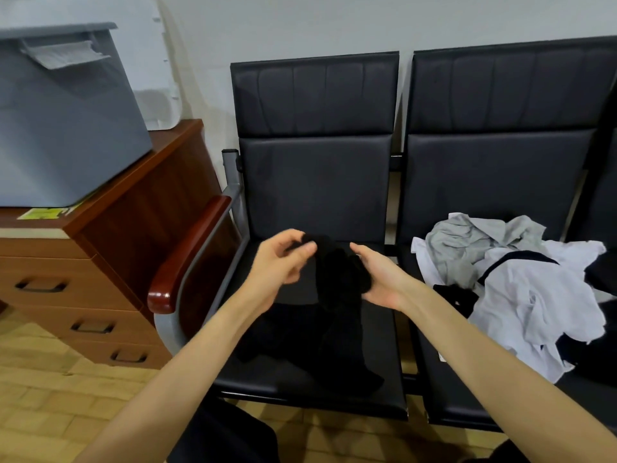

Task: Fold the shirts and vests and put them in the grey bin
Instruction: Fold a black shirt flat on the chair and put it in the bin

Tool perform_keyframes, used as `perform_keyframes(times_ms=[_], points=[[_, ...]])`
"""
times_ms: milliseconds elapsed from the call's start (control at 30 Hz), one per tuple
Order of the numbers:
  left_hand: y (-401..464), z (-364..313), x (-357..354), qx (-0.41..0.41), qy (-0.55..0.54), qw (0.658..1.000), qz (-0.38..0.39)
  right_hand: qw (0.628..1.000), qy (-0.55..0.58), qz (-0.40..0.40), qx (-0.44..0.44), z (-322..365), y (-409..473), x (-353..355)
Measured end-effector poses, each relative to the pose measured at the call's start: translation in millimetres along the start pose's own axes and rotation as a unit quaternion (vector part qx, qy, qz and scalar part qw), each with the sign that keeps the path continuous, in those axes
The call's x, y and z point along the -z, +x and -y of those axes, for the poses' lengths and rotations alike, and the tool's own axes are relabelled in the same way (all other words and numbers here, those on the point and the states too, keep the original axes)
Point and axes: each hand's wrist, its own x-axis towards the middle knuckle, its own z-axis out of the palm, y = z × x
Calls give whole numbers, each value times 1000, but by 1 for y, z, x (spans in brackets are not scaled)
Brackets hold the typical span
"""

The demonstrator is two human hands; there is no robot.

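Just below the middle of the view, a black garment (334, 315) hangs bunched between both hands over the seat of the left chair (314, 182), its lower part draped on the cushion and trailing toward five o'clock. Its top edge lies at the fingertips of the left hand (283, 259), which sits at about ten o'clock from the cloth's middle; thumb and fingers curl together and pinch a fold of the dark fabric. At two o'clock from the cloth, the right hand (377, 275) is turned palm inward, fingers curled into the bunched fabric and grasping it from the side. Both bare forearms reach in from the lower edge of the frame.

Over at three o'clock, on the right chair (500, 168), lies a loose pile of clothes (521, 282), white and grey with some black pieces, well apart from the hands. Up at ten o'clock, the grey bin (63, 121) stands on a brown wooden drawer cabinet (110, 262), beside the left chair's armrest (187, 255).
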Motion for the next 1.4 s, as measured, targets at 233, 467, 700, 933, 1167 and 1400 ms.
perform_keyframes(times_ms=[233,467,700,933,1167,1400], points=[[16,-22,25,-25,-98,993,-53,984,-153,86,45,5,-13,21],[23,-33,23,-23,-111,991,-65,936,-318,118,94,-6,-13,31],[30,-31,27,-18,-79,988,-135,877,-448,139,102,-1,-21,34],[21,-47,11,-44,3,999,25,838,-432,27,331,43,-39,-10],[19,-47,-1,-34,96,994,44,826,-429,12,365,61,-44,-55],[7,-15,8,-14,103,994,-46,870,-329,8,366,56,-39,-53]])
